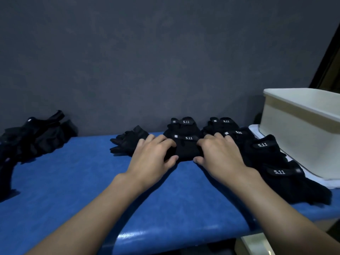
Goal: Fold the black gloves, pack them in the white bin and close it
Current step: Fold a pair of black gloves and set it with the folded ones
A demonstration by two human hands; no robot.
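Observation:
A folded black glove [187, 146] with a "5.11" strap lies on the blue table [92, 181] in the middle. My left hand [152, 159] grips its left side and my right hand [219, 155] grips its right side, thumbs at the near edge. Behind it sits another folded glove [184, 124], and a third [223, 123] lies further right. More folded gloves [265, 150] run in a row toward the white bin [298, 129], which stands open at the right. One unfolded glove [128, 140] lies just left of my left hand.
A heap of unfolded black gloves [35, 135] sits at the far left against the grey wall. The bin stands on a white lid [329, 183]. The table's front edge is close below my forearms.

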